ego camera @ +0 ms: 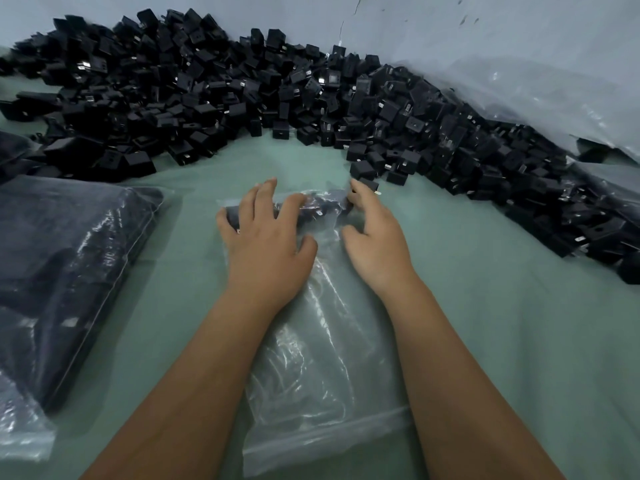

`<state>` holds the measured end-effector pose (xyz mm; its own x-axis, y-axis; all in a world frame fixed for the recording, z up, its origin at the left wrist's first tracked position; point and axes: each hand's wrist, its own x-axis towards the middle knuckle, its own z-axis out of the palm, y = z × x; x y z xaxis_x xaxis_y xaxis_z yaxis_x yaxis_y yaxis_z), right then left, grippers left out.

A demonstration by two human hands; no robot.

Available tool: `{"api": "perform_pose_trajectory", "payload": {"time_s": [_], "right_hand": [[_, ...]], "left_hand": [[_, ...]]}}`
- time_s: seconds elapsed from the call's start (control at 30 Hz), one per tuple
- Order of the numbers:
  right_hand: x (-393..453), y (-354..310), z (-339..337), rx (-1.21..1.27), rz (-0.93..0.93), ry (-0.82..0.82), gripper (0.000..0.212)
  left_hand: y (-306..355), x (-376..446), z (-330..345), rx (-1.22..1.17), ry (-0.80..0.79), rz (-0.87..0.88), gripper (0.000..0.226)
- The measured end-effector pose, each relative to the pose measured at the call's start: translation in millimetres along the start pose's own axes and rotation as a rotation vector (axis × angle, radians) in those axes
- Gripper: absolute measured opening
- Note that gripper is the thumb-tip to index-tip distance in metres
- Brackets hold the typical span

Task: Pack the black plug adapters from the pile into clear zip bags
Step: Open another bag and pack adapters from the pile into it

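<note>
I see the left hand [266, 244] pressing spread fingers on the clear zip bag [322, 344]; the right hand [375, 237] pinches the bag's far end, just short of the pile [242, 95].

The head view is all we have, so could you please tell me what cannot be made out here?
- Adapter count in the zip bag: covered by left hand and right hand.
- Filled bag: cut off at the left edge.
- Pile: blurred, markings unreadable.
</note>
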<state>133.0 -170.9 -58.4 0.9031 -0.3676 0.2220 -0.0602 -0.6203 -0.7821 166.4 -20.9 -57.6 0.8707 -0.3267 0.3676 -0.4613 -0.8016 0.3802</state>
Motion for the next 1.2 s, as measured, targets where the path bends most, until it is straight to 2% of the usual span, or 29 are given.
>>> {"api": "perform_pose_trajectory", "payload": {"time_s": [0.07,0.13,0.2,0.3,0.43,0.47,0.53,0.6,0.63,0.7,0.77,0.83,0.9,0.93,1.03,1.13,1.2], "right_hand": [[0,2,1,0.026,0.044,-0.056,0.076],[1,2,1,-0.004,0.051,-0.050,0.077],[2,1,0,-0.229,-0.021,-0.019,0.066],[-2,-4,3,-0.505,-0.116,0.036,0.052],[-6,-14,1,-0.475,-0.273,0.277,0.035],[-6,-16,1,-0.440,-0.330,0.287,0.028],[-4,-19,6,-0.367,-0.347,0.130,0.020],[-3,-17,14,-0.381,-0.281,-0.073,0.026],[-2,-14,17,-0.400,-0.254,-0.115,0.032],[-1,-11,18,-0.334,-0.247,-0.079,0.045],[0,-11,13,-0.198,-0.239,0.088,0.046],[1,-8,7,-0.054,-0.177,0.271,0.039],[2,-3,3,0.096,-0.073,0.317,0.034],[2,-2,1,0.168,-0.016,0.291,0.033],[5,3,0,0.288,0.110,0.132,0.045],[6,7,2,0.115,0.107,-0.015,0.063],[6,7,2,-0.060,0.087,-0.023,0.065]], "left_hand": [[0,-1,0,0.016,0.085,0.036,0.031],[-1,-1,-1,0.075,0.179,0.065,0.017],[0,0,-3,0.129,0.144,0.060,0.016],[0,-1,-1,0.103,0.015,0.029,0.021],[-1,-4,1,0.038,-0.010,0.086,0.052],[-1,-4,1,0.008,-0.027,0.102,0.060],[-1,-3,1,-0.023,-0.044,0.101,0.065],[-3,-3,0,-0.014,0.043,0.060,0.052],[-4,-2,-1,0.009,0.086,0.030,0.042],[-6,0,-3,0.039,0.041,-0.039,0.034],[-11,1,-2,0.050,-0.028,-0.088,0.050],[-16,1,-4,0.062,-0.052,-0.114,0.079],[-20,1,-7,0.058,-0.065,-0.152,0.099],[-21,1,-9,0.045,-0.047,-0.163,0.102],[-20,1,-12,0.010,0.063,-0.106,0.081],[-18,1,-12,0.048,0.023,-0.096,0.063],[-18,1,-12,0.060,0.036,-0.114,0.058]]}}
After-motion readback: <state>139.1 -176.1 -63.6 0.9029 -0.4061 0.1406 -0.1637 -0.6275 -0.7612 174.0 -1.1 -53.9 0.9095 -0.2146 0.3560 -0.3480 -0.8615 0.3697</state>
